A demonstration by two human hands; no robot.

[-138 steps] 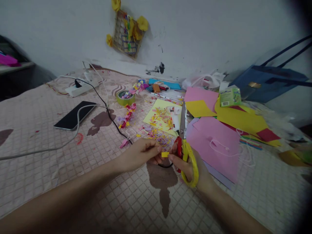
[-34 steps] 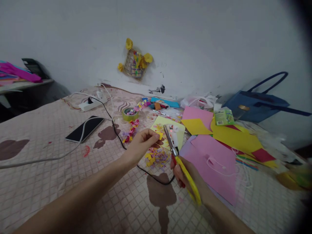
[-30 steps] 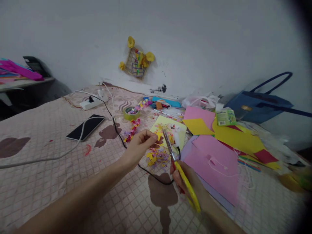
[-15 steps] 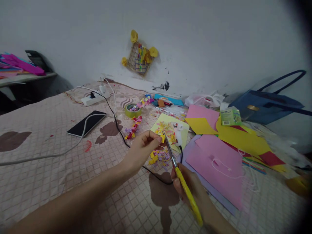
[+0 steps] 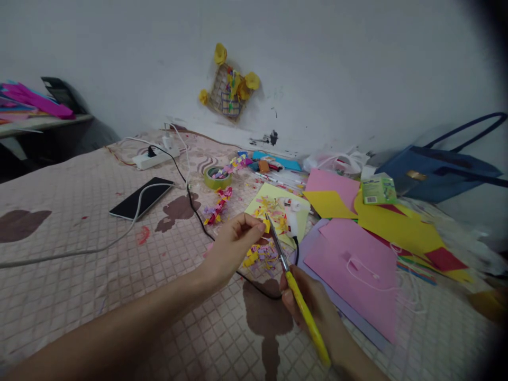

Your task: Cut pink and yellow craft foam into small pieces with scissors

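My left hand (image 5: 240, 238) pinches a small piece of yellow paper (image 5: 266, 227) between thumb and fingertips. In my right hand (image 5: 307, 293) is a pair of scissors (image 5: 304, 307) with yellow handles, the blades pointing up and away, close beside the paper piece. Behind the blades, a pale yellow sheet (image 5: 257, 198) carries scattered yellow and pink scraps and a white glue gun (image 5: 292, 219) with a black cord. Just below my left fingertips lies a cluster of small yellow and purple paper pieces (image 5: 260, 256). A red and pink paper strand (image 5: 219, 206) rests left of the sheet.
Pink sheets (image 5: 357, 270) and yellow sheets (image 5: 400, 227) lie at the right, with a green box (image 5: 378, 189) and a blue bag (image 5: 440, 169) behind. Toward the left are a roll of tape (image 5: 217, 179), a dark tablet (image 5: 141, 198) and a power strip (image 5: 154, 159) with trailing cables.
Both hands stay almost in place, the left still pinching the yellow paper and the right holding the scissors. The background has shifted slightly with the camera.
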